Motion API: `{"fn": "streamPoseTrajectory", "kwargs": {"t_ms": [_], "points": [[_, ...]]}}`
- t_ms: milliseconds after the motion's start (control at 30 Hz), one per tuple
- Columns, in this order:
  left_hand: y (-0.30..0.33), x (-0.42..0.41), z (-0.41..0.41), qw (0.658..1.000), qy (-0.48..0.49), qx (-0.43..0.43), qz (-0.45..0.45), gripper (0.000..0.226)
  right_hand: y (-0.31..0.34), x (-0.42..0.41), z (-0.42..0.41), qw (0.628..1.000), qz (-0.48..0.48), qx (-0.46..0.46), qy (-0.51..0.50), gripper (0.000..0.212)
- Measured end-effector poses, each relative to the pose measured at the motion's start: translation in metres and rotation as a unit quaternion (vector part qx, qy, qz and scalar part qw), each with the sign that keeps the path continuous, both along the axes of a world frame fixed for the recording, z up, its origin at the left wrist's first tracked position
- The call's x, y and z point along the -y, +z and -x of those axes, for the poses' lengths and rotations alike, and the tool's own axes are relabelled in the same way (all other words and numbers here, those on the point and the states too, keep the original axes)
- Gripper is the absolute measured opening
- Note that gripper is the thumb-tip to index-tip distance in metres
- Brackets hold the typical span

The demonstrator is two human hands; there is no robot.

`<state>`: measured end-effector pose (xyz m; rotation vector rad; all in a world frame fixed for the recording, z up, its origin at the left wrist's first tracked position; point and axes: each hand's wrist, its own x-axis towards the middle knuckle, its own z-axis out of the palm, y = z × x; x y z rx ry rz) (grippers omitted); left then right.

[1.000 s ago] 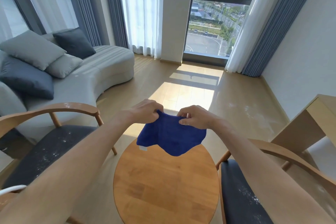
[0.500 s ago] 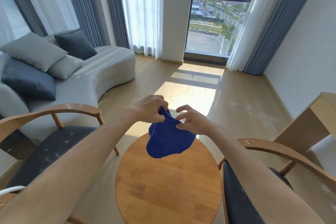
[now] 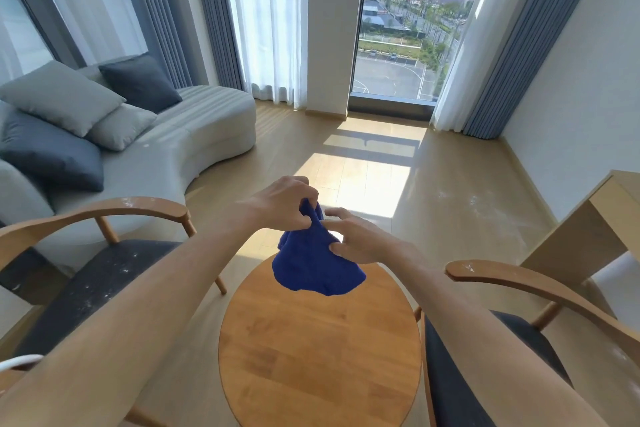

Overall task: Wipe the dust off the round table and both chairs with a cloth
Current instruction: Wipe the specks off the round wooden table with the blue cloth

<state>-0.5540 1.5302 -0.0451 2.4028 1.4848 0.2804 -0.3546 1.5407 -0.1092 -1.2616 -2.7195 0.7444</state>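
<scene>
Both hands pinch the blue cloth [image 3: 317,267] above the round table [image 3: 318,357]: left hand [image 3: 282,203] high, right hand [image 3: 360,243] lower.

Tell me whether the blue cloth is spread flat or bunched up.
Bunched up: the blue terry cloth hangs gathered from the left hand, the right hand pinching its side.

Bright window [image 3: 412,55] sunlight glares on floor [image 3: 363,180]; edges warp.

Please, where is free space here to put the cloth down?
The round table top is bare wood, bordered by a chair on each side. The blue cloth hangs above its far edge, held by the left hand and right hand. The left chair seat is open but dusty.
</scene>
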Motion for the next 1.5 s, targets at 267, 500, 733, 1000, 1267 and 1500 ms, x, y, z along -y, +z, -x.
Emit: {"fn": "streamPoseTrajectory", "kwargs": {"t_ms": [267, 500, 733, 1000, 1267, 1500], "points": [[0.006, 0.002, 0.004, 1.0, -0.012, 0.0, 0.003, 0.005, 0.002, -0.002, -0.014, 0.995, -0.068, 0.077, 0.016, 0.032], [0.015, 0.003, 0.006, 1.0, -0.021, -0.018, 0.012, 0.006, -0.002, -0.005, -0.029, 0.995, -0.097, 0.034, 0.01, 0.026], [0.013, 0.006, 0.008, 0.999, 0.01, 0.016, 0.029, 0.007, 0.0, -0.004, -0.032, 0.997, -0.058, -0.037, -0.029, 0.018], [0.023, -0.002, 0.017, 0.999, 0.041, 0.021, 0.021, 0.006, -0.007, 0.009, -0.026, 0.99, -0.073, -0.113, -0.047, 0.016], [0.018, -0.004, 0.031, 1.0, 0.02, -0.019, 0.014, 0.004, 0.004, 0.009, -0.027, 0.981, -0.189, -0.036, -0.034, 0.02], [-0.001, -0.004, 0.03, 0.999, 0.009, -0.031, 0.021, 0.032, 0.017, 0.006, -0.03, 0.995, -0.024, -0.089, -0.045, 0.055]]}}
